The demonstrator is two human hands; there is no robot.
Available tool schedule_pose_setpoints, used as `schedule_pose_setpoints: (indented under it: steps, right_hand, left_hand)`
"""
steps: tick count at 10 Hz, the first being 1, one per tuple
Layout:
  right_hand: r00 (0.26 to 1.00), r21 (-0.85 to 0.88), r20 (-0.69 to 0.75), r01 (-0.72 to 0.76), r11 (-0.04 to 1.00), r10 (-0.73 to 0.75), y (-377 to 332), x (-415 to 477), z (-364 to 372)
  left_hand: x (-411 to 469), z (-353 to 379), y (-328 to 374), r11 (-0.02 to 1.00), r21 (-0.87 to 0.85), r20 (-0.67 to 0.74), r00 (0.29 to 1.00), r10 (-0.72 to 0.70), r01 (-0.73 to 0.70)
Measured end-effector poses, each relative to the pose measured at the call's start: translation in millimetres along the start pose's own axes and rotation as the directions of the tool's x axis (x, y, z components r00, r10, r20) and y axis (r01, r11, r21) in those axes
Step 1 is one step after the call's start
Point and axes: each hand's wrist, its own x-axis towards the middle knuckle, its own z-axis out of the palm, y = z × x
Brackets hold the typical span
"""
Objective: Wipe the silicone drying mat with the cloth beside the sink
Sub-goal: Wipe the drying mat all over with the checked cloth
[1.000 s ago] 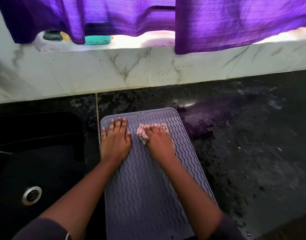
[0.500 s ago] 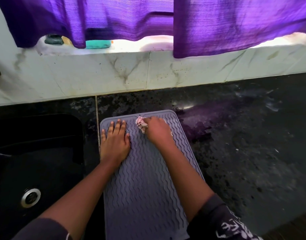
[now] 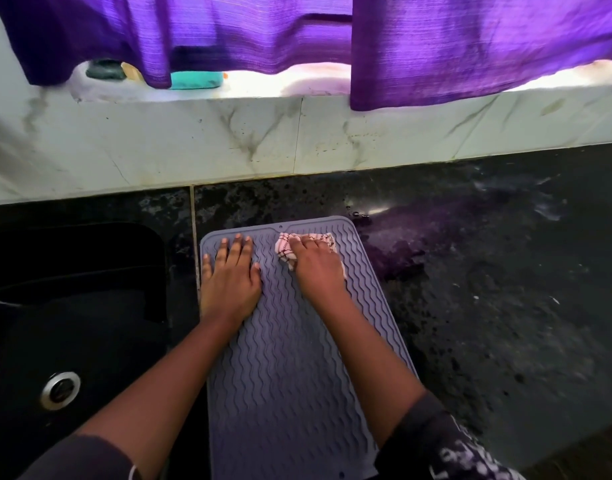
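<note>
A grey-lilac silicone drying mat (image 3: 290,375) with wavy ridges lies lengthwise on the black counter, just right of the sink. My right hand (image 3: 318,268) presses a crumpled white cloth with dark checks (image 3: 286,251) onto the mat's far end, right of the middle; part of the cloth shows beyond my fingers. My left hand (image 3: 231,275) lies flat, fingers spread, on the mat's far left corner, holding it down. Both forearms cross the mat's near half.
A black sink (image 3: 75,306) with a metal drain (image 3: 60,390) sits to the left. Wet black granite counter (image 3: 488,289) stretches right. A marble-look backsplash (image 3: 297,140) rises behind, with a sill holding soap items (image 3: 193,79) under purple curtains (image 3: 436,46).
My right hand has pushed the cloth toward the mat's far edge and then slightly right. My left hand has stayed flat in place.
</note>
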Motion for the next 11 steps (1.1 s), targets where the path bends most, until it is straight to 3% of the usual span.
schedule_pose_setpoints:
  steps: [2,3,4,6,7,8,9,11]
  right_hand:
    - [0.989,-0.017,0.132,0.066,0.998,-0.064,21,-30,-2]
    - [0.995,0.070,0.092,0.028,0.997,-0.034,16,-17,-14]
    - [1.000,0.040,-0.013,0.011,0.999,-0.010,-3,-4,-4]
    - [0.996,-0.104,0.058,0.081,0.991,-0.075,5,-34,6]
    - [0.985,-0.045,0.140,0.111,0.993,-0.104,17,-41,-5]
    - [0.995,0.046,0.063,0.073,0.996,-0.076,10,-20,-10]
    - [0.997,0.026,0.026,0.071,0.997,-0.071,0,-6,7]
    - [0.982,0.045,0.162,0.088,0.995,-0.094,14,-56,9]
  left_hand:
    - [1,0,-1,1.000,0.000,-0.001,1.000,0.007,-0.007]
    - [1,1,-1,1.000,0.001,0.003,1.000,0.009,-0.009]
    - [1,0,0,1.000,0.008,0.000,1.000,0.007,-0.007]
    - [1,1,-1,1.000,0.006,0.004,1.000,0.005,-0.005]
    - [1,1,-1,1.000,-0.001,0.002,1.000,0.009,-0.009]
    - [1,1,-1,1.000,-0.004,0.007,1.000,0.009,-0.009]
    - [0,1,-1,1.000,0.006,-0.001,1.000,0.009,-0.009]
    - [0,1,-1,1.000,0.003,-0.006,1.000,0.017,-0.017]
